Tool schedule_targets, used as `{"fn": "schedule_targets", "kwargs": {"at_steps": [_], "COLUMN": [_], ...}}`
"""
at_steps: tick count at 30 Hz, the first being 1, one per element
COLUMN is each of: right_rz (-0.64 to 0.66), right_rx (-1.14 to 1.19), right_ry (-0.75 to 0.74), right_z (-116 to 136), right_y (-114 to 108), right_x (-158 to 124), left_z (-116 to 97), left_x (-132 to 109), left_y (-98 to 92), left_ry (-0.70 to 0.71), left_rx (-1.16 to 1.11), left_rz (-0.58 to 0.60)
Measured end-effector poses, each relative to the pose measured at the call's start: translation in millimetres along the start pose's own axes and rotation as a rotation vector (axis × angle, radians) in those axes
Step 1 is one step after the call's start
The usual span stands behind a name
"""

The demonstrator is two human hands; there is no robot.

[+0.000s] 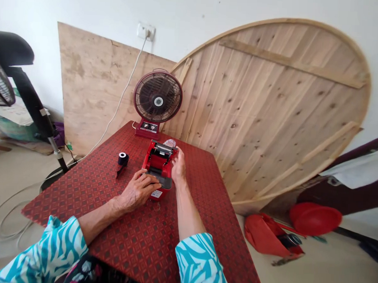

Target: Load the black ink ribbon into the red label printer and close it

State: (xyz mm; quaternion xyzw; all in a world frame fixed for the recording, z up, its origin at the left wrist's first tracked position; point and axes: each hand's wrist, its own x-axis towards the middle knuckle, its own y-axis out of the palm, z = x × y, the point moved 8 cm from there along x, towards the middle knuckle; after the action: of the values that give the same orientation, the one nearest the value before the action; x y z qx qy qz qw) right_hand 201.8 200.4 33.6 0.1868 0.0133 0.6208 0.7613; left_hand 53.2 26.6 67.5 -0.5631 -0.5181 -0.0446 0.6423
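A small red-and-black machine that looks like a label printer [159, 161] stands on the table with its top open, its black roller and inner bay showing. My left hand [141, 189] is closed over its near left corner, fingers across the dark grey cover at the front. Against the right side, near the upper corner, my right hand [179, 165] holds it with bent fingers. To the left lies a black ribbon roll [122, 158] with a white core, its loose end trailing. Behind the machine is a clear plastic-looking item [169, 143], partly hidden.
A maroon fan [158, 98] stands at the table's [133, 244] far end, near a corded wall socket [146, 31]. Wooden panels [257, 107] lean on the wall. A floor fan [35, 99] is on the left; red bags and a red basin [314, 218] lie right.
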Motion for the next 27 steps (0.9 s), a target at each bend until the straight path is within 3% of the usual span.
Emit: {"fn": "schedule_targets", "kwargs": {"at_steps": [2, 6, 10, 14, 16, 18, 21, 24, 27], "right_rz": [-0.057, -0.083, -0.078, -0.045, -0.054, -0.069, -0.078, -0.062, -0.045], "right_rx": [-0.007, -0.100, -0.046, 0.029, 0.061, 0.061, 0.056, 0.048, 0.030], "right_ry": [0.069, 0.005, 0.057, 0.132, 0.140, 0.122, 0.110, 0.105, 0.099], "right_z": [1, 10, 3, -8, -12, -15, -21, -23, -20], "right_y": [-6, -22, -33, -30, -28, -26, -25, -24, -22], "right_x": [-2, -27, -55, -71, -73, -73, -72, -71, -71], "left_z": [1, 1, 0, 8, 31, 62, 89, 94, 97], "left_x": [0, 0, -3, -5, -7, -13, -19, -17, -17], "left_y": [0.4, 1.2, 2.6, -11.6, -24.0, -25.8, 2.5, 30.8, 44.8], "left_ry": [-0.012, -0.012, -0.007, -0.044, -0.241, -0.550, -0.934, -1.120, -1.261], "left_rx": [-0.010, -0.029, -0.038, -0.159, -0.291, -0.484, -0.874, -1.187, -1.331], "left_rz": [0.004, -0.013, -0.042, -0.164, -0.305, -0.436, -0.457, -0.470, -0.520]}}
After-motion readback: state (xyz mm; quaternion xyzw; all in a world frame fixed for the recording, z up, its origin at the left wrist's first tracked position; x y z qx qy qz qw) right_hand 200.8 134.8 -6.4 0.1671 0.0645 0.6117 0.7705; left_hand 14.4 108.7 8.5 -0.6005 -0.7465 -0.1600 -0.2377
